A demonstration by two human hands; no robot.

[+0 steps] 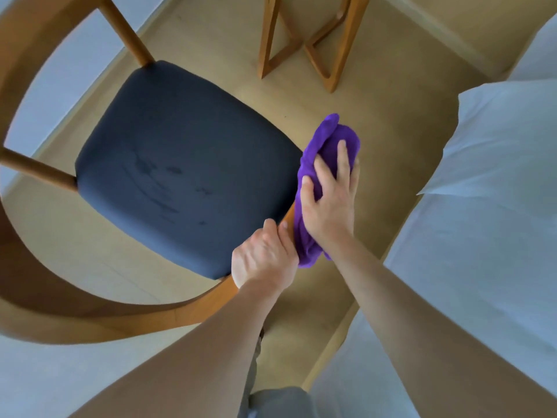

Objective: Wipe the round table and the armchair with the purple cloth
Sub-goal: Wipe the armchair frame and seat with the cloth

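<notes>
A white bed (488,251) lay to my right, its pillow (497,140) at the near edge; beige floor (388,95) ran alongside the bed.

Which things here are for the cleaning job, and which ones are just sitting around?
For the job: purple cloth, armchair, right hand pressing the cloth, left hand gripping the chair frame, table legs.

Just there: white pillow, bed, floor.
</notes>
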